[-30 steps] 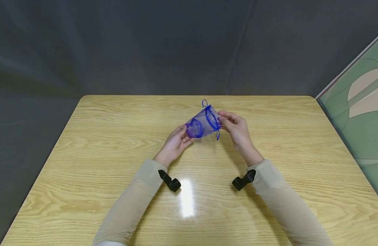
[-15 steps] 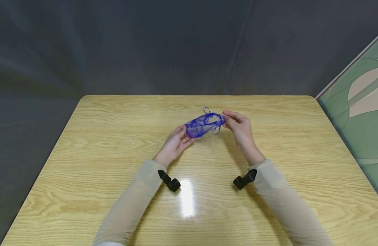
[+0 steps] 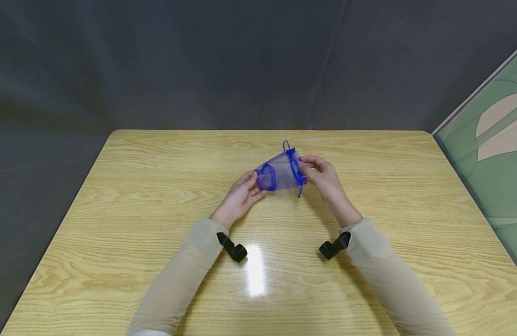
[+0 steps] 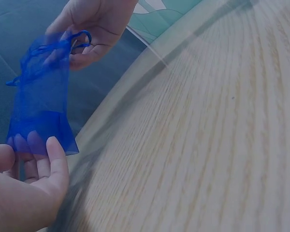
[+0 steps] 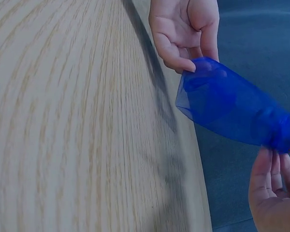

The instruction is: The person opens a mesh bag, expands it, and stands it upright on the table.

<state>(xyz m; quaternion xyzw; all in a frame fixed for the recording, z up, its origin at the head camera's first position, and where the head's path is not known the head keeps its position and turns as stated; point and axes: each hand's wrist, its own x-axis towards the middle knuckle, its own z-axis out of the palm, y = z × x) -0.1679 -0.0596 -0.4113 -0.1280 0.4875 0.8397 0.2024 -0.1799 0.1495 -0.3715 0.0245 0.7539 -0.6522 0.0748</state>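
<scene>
A sheer blue drawstring pouch [image 3: 285, 173] is held above the table between both hands. My left hand [image 3: 238, 195] pinches its closed bottom end between thumb and fingers. At the mouth end, my right hand [image 3: 327, 181] pinches the gathered fabric by the drawstring [image 3: 295, 167]. One cord loop sticks out at the far side, and a knotted end hangs at the near side. A darker blue patch [image 4: 43, 126] shows near the bottom in the left wrist view; whether it is folded fabric or something inside, I cannot tell. Fingers show through the mesh [image 5: 217, 96] in the right wrist view.
A wood-grain table [image 3: 157, 168] lies beneath the hands. Beyond its far edge hangs a dark curtain [image 3: 224, 65]. A green patterned panel [image 3: 489, 154] stands at the right. Each sleeve cuff carries a black wrist camera [image 3: 238, 252].
The pouch's mouth twisted and bunched around half a second ago as my right hand shifted slightly right; now it lies flatter, with that hand back left. My left hand has hardly moved.
</scene>
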